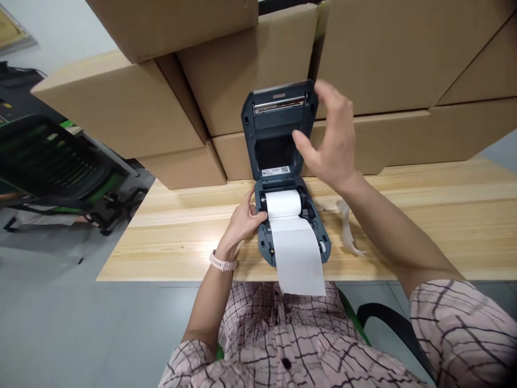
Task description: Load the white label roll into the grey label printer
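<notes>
Here, loading a label roll (pixel 283 203) into an open label printer (pixel 288 215) standing on the wooden tabletop (pixel 424 215) before stacked cardboard boxes (pixel 383 54): left hand (pixel 242 218) pressing fingertips against the roll's left end in its cradle, gripping nothing; right hand (pixel 331 140) hovering open beside the raised lid (pixel 278 126), empty. Paper strip (pixel 299 258) trailing over the front edge. Judging the seating step under way; next, probably, aligning the strip and lowering the lid squarely.

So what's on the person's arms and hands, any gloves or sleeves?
No gloves: both hands are bare. The left hand has a pale pink watch with a perforated strap at the wrist. Both arms show short sleeves of a pinkish shirt with a dark windowpane check; forearms uncovered.
</notes>
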Tool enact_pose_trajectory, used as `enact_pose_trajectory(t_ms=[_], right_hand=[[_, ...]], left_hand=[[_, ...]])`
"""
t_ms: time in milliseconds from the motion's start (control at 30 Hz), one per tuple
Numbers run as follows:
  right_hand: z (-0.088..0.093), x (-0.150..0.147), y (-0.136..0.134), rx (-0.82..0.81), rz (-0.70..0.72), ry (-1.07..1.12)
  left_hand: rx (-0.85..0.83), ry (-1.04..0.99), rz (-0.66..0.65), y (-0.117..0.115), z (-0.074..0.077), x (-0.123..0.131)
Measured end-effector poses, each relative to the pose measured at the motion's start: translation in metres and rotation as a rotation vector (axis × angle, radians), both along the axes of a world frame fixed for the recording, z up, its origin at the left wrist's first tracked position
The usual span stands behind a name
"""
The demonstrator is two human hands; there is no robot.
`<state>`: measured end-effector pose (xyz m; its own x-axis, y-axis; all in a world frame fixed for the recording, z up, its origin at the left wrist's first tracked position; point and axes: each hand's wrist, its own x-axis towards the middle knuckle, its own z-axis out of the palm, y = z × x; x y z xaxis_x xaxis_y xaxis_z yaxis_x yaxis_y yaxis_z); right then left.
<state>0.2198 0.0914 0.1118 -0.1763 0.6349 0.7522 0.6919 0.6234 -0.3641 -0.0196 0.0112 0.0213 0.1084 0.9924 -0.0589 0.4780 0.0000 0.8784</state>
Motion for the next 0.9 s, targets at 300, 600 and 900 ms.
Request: enact_pose_trajectory(t_ms=[300, 600, 900], right_hand=[[-0.038, -0.011, -0.026, -0.636, 0.399, -0.761], [-0.021, 0.003, -0.015, -0.725, 0.654, -0.492], [0.006, 0.11, -0.027, -0.661, 0.344, -0.034]], left_hand=[[0.031, 0.07, -0.038, -0.006, 0.012, 0.004], [0.059, 0.018, -0.118, -0.005, 0.013, 0.002], [0.048, 0.032, -0.083, -0.005, 0.009, 0.002]])
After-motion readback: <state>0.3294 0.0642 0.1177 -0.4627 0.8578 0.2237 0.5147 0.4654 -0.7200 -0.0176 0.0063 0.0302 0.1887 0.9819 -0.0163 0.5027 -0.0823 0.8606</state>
